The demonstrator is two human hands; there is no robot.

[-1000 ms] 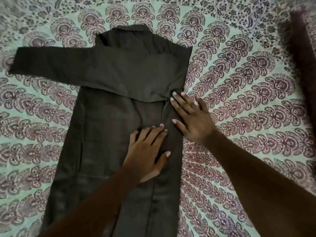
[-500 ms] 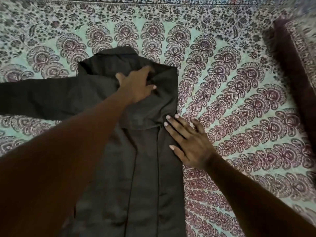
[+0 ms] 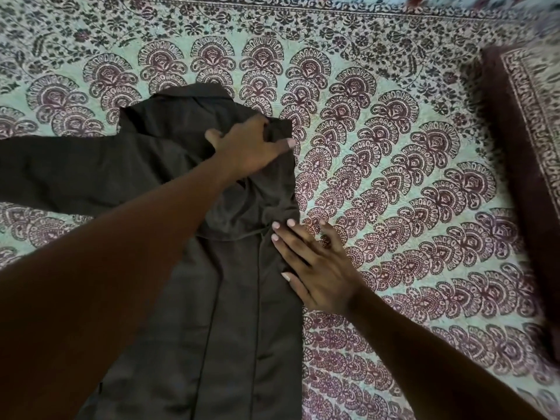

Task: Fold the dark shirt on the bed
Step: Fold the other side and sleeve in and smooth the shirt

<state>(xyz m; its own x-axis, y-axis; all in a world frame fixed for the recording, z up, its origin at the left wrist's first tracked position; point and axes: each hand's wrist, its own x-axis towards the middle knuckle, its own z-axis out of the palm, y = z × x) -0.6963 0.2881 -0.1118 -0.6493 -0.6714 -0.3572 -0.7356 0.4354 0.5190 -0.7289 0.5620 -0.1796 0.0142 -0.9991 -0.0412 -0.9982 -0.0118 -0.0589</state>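
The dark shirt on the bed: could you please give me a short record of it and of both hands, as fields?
shirt: dark shirt lies on the patterned bedspread, collar away from the camera
sleeve: one sleeve stretched out towards the picture's left edge
left hand: left hand grips bunched fabric near the shoulder
right hand: right hand flat, fingers straight, resting on the shirt's right edge
beside: pillow with a dark border at the far right
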